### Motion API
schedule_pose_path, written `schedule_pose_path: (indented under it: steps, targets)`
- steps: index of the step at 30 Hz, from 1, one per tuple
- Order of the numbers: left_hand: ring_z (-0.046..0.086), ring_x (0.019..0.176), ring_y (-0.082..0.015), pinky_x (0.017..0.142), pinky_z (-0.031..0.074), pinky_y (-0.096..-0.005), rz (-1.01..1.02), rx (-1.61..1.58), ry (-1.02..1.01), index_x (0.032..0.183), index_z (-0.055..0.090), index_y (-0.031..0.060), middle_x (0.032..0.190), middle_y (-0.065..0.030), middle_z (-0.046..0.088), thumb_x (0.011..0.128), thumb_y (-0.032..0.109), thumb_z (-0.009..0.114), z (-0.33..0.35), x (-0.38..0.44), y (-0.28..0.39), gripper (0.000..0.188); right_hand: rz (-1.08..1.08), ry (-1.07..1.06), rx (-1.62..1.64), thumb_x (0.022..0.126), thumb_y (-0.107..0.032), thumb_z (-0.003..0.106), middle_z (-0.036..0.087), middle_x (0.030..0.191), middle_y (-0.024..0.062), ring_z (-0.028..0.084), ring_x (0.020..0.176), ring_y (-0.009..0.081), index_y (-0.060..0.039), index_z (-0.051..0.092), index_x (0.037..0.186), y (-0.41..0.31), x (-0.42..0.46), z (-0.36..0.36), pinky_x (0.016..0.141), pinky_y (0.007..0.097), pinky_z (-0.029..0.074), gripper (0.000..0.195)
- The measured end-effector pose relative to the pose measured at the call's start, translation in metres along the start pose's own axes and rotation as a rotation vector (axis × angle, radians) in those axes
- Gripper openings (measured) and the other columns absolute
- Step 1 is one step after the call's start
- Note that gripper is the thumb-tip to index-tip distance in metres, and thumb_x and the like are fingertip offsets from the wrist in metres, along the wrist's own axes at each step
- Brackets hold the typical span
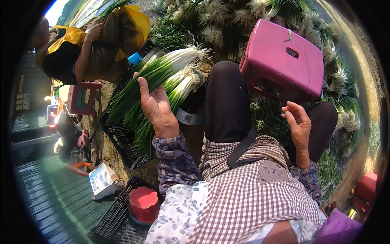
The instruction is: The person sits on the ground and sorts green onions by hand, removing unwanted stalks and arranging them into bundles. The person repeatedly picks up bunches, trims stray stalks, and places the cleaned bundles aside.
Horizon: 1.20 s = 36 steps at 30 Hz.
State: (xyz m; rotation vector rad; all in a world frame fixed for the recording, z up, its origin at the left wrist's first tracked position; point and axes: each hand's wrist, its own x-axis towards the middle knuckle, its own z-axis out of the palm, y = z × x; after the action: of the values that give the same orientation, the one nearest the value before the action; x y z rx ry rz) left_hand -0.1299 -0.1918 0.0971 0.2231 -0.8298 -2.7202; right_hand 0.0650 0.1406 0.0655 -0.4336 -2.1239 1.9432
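Note:
My left hand [157, 106] holds a bunch of green onions [164, 68], its white roots pointing to the upper right and its green tops to the lower left. Beneath it, more green onions [179, 88] lie in a black plastic crate [122, 152]. A blue band or tape [134, 58] shows at the crate's upper side, and a white band with a printed code [189, 117] lies by its right. My right hand [297, 122] hangs above my right knee, fingers slightly curled and apart, with nothing in it.
A pink plastic stool [283, 55] stands beyond my knees, among heaps of green onions [213, 13]. At upper left is another person [82, 58]. A second black crate [112, 213] with a red container [144, 202], a white box [103, 180] and a dark red stool [83, 97] are at left.

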Motion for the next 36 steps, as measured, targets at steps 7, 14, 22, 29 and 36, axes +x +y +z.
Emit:
schedule_pose_path:
  steps: [7,14,22,29,36]
  targets:
    - [0.040,0.129,-0.0261,0.110,0.034,-0.0360,0.117,0.630,0.044,0.144,0.032,0.0029,0.145,-0.0169,0.032,0.094,0.003,0.049,-0.156,0.026,-0.012,0.052,0.099,-0.085,-0.121,0.091,-0.005,0.061,0.066,0.097,0.0068,0.064,0.089,0.0113,0.0024,0.060,0.115,0.005,-0.008,0.003,0.079,0.0250,0.054,0.025]
    - [0.042,0.129,-0.0339,0.111,0.033,-0.0402,0.129,0.969,-0.292,0.144,0.024,-0.0051,0.148,-0.0233,0.025,0.099,0.008,0.043,-0.128,-0.002,0.005,0.051,-0.134,-0.021,-0.057,0.091,-0.006,0.062,0.067,0.097,0.0056,0.062,0.084,0.0073,-0.0011,0.061,0.116,-0.065,0.007,-0.013,0.075,0.0216,0.051,0.026]
    - [0.050,0.118,-0.0257,0.100,0.041,-0.0323,0.049,1.061,-0.465,0.139,0.023,-0.0113,0.138,-0.0275,0.043,0.088,0.027,0.064,-0.089,-0.070,0.033,0.076,-0.310,0.321,0.060,0.093,-0.007,0.060,0.066,0.097,0.0057,0.062,0.082,0.0074,0.0009,0.060,0.116,-0.077,0.008,-0.091,0.074,0.0215,0.053,0.024]
    - [0.054,0.084,-0.0118,0.071,0.046,-0.0215,-0.205,0.794,-0.327,0.124,0.047,-0.0028,0.107,-0.0099,0.058,0.089,0.016,0.062,0.003,-0.062,-0.055,0.042,0.035,0.765,0.110,0.091,-0.011,0.060,0.067,0.093,0.0046,0.062,0.066,0.0077,-0.0002,0.061,0.110,0.045,-0.015,-0.209,0.059,0.0208,0.050,0.022]
    - [0.054,0.069,-0.0119,0.061,0.048,-0.0202,-0.655,0.645,-0.307,0.120,0.051,0.0003,0.095,-0.0115,0.065,0.092,0.003,0.057,0.068,-0.098,-0.162,0.029,0.236,0.688,0.416,0.089,-0.020,0.065,0.065,0.100,0.0030,0.067,0.075,0.0116,-0.0045,0.059,0.109,0.126,0.071,-0.312,0.055,0.0216,0.051,0.025]
